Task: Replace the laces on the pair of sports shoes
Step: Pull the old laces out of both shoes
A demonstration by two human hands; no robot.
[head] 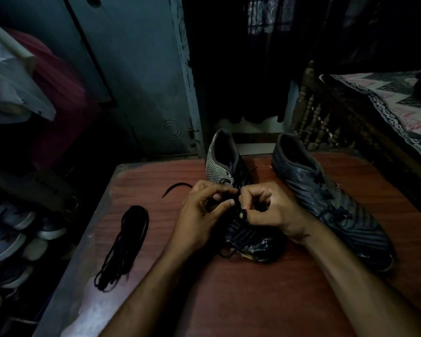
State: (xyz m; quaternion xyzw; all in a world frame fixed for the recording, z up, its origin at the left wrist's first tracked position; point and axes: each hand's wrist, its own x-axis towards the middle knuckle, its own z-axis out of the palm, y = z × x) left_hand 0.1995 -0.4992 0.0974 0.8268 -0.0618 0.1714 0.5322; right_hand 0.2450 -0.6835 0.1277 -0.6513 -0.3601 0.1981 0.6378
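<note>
Two shoes (277, 190) rest on a reddish wooden table (253, 300) beside a bed (387, 105).

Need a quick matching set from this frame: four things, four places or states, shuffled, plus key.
Things:
1. Left shoe
2. Right shoe
3. Loose lace bundle
4. Right hand

Places or states:
A. Lies alone near the table's left edge
B. Pinches a black lace
C. Stands untouched on the right, still laced
D. Under both hands, striped side showing

Pairs: 1-D, 2-C, 3-A, 4-B
</note>
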